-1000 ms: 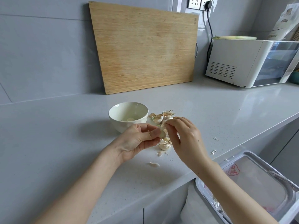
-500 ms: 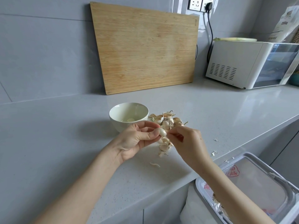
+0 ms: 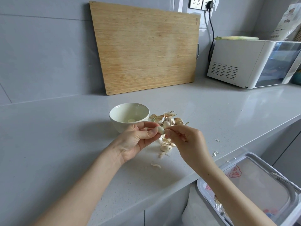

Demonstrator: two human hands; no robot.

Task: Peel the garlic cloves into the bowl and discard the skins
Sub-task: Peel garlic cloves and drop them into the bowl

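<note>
Our right hand (image 3: 187,141) has eased off the clove (image 3: 161,130), tugging skin (image 3: 168,127) sideways.
Head view: our left hand (image 3: 138,139) pinches the nearly bare clove just before the bowl (image 3: 120,126), and our right fingers curl on the skin shred. We judge the slick clove could slip onto the counter (image 3: 65,144), or skin could fall into the bowl. The bin liner's red print (image 3: 234,172) is unreadable.

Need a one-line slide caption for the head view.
Left hand pinches a garlic clove while the right hand pinches at its end, above the counter in front of a white bowl.
</note>
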